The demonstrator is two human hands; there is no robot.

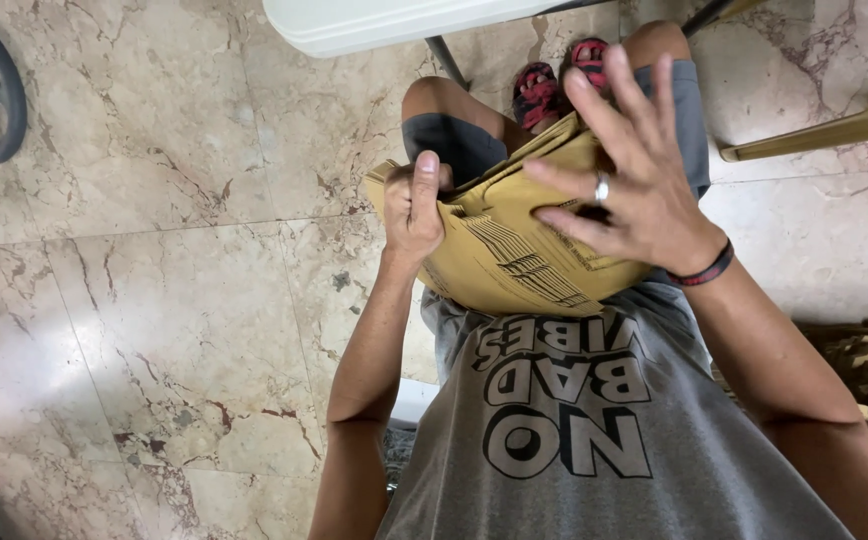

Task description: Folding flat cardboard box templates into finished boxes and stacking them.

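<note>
Gripping the yellow-brown cardboard piece (514, 235) at centre frame, the left hand (414, 205) is clenched on its left edge, while the right hand (634, 180) lies open, fingers spread, flat on its upper right above the marble floor (154, 300).

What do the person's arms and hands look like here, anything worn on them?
Both arms are bare below short grey sleeves. The right hand wears a silver ring on one finger and a black-and-red wristband. The left hand wears nothing visible.
</note>
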